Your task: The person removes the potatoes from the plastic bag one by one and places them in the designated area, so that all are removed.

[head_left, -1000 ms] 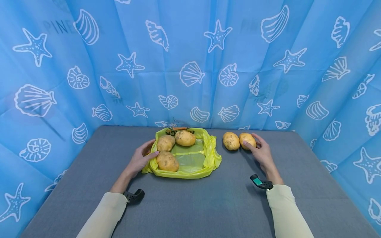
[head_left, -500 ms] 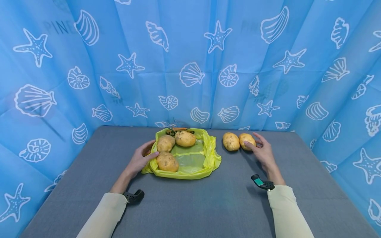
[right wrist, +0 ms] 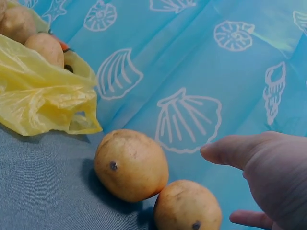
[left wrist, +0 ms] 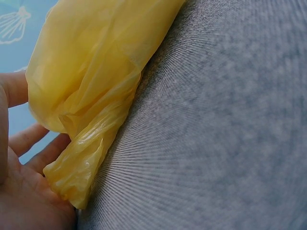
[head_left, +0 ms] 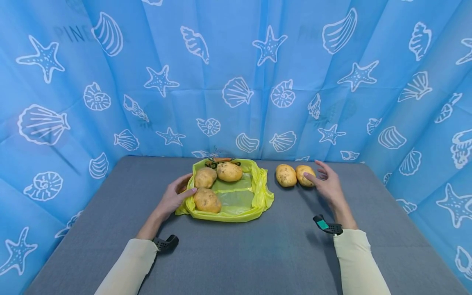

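Potatoes, loose, two: a left potato [head_left: 286, 175] and a right potato [head_left: 305, 176], side by side on grey cloth [head_left: 273, 254] right of a yellow plastic bag [head_left: 233, 216] containing three bagged potatoes [head_left: 207, 200]. Right hand [head_left: 330, 186], thumb and fingers spread apart beside the right potato, holding nothing; left hand [head_left: 174, 197], fingers loosely curved round the bag's left side, firmness not discernible. Handling, presumed: potatoes firm, fairly weighty, best gripped round the middle; bag light, limp, slippery, best pinched at the rim.
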Motion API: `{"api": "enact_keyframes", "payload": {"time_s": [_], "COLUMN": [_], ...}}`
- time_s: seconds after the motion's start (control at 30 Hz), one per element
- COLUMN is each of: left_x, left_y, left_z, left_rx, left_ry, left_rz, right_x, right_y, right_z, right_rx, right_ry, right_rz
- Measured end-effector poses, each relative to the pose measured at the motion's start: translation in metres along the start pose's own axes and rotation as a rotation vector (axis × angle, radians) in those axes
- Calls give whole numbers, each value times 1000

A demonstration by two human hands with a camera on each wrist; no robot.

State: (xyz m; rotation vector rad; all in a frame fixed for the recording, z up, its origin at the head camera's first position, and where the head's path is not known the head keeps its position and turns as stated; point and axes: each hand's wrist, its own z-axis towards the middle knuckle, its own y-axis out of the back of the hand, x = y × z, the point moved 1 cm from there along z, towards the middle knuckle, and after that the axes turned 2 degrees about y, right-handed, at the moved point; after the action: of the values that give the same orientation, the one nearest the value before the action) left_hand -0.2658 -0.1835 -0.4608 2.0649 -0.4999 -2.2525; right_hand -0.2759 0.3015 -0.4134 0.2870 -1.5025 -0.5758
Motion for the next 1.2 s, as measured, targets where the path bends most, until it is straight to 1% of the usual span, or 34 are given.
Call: {"api": "enact_keyframes", "payload": {"time_s": [0.1, 0.3, 0.6, 0.8, 1.03, 1.2], "left_x": [1, 2, 2, 1, 2, 0], "left_y": [0, 1, 0, 0, 1, 0], "left_z": [0, 1, 3, 2, 1, 0], "left_rx": [1, 0, -1, -7, -2, 2], "left_ry": [0, 1, 2, -3, -7, 2], "left_rz": [-1, -2, 3, 15, -2, 1], "right_x": [6, 17, 39, 52, 58, 63], "right_y": [1, 5, 0, -8, -24, -36], "right_z": [-1, -5, -15, -21, -25, -28], "right_rx": [5, 10, 20, 47, 72, 88], "right_ry": [17, 84, 165, 220, 266, 340], "right_rz": [-10, -15, -32, -25, -83, -97]}}
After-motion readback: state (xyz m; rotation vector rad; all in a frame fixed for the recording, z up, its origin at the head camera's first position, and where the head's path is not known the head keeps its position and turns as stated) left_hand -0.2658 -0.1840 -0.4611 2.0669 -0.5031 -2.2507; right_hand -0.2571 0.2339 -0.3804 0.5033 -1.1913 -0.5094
